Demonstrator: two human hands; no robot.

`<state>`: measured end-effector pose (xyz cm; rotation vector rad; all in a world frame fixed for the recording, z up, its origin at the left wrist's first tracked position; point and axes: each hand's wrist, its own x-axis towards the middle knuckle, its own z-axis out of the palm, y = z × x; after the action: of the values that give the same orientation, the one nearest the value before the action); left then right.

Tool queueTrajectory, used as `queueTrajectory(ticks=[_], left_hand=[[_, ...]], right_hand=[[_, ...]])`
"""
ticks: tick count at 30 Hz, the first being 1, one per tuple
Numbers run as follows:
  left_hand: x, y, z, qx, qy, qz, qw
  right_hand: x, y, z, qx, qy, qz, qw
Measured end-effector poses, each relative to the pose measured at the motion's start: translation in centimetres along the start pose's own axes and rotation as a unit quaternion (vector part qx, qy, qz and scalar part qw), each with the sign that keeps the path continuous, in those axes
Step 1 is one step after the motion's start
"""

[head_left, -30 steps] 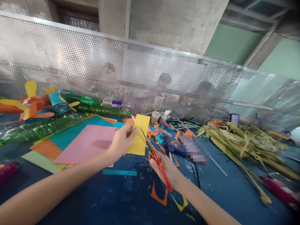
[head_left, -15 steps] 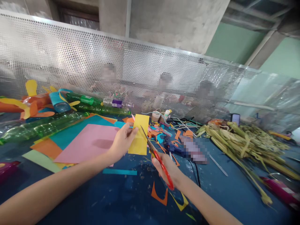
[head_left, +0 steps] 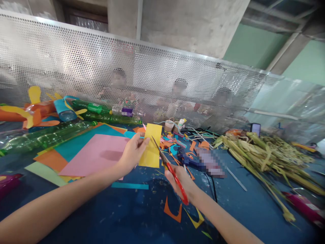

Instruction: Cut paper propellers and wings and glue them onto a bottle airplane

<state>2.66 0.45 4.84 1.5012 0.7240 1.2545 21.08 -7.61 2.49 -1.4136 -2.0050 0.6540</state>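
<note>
My left hand (head_left: 134, 149) pinches the left edge of a yellow paper strip (head_left: 150, 154), which stands upright above the table. In my right hand (head_left: 179, 179) are red-handled scissors (head_left: 176, 179), their dark blades pointing up and left across the strip's right side. Whether the blades are parted or have cut into the paper I cannot tell. Below my left forearm's reach lies a pink sheet (head_left: 93, 154) on top of teal, orange and pale green sheets. A narrow blue paper strip (head_left: 130, 186) rests on the table under the yellow one.
Green plastic bottles (head_left: 50, 137) and bottle crafts with paper petals (head_left: 38, 110) lie at the left. Colourful scraps, a blue glue gun (head_left: 189, 161) and small cups (head_left: 169, 126) are beyond my right hand. Dried husks (head_left: 256, 152) spread at the right. A perforated metal panel (head_left: 157, 78) borders the back.
Almost nothing differs. Both hands, the yellow paper and the scissors hold nearly the same position, with only a slight shift of the view.
</note>
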Motion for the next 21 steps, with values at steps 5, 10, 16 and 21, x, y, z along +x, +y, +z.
queueTrajectory(ticks=[5, 10, 16, 21], left_hand=[[-0.09, 0.14, 0.08, -0.007, -0.003, 0.002, 1.000], [-0.12, 0.21, 0.06, 0.007, 0.005, 0.004, 1.000], [-0.18, 0.37, 0.16, 0.001, 0.008, 0.000, 1.000], [-0.18, 0.41, 0.23, -0.008, 0.008, -0.005, 1.000]], right_hand=[[0.03, 0.03, 0.02, -0.009, 0.005, -0.012, 1.000], [0.00, -0.23, -0.08, -0.008, 0.007, -0.023, 1.000], [-0.03, -0.29, -0.02, -0.012, 0.006, -0.008, 1.000], [-0.04, -0.38, 0.03, -0.012, 0.014, -0.018, 1.000]])
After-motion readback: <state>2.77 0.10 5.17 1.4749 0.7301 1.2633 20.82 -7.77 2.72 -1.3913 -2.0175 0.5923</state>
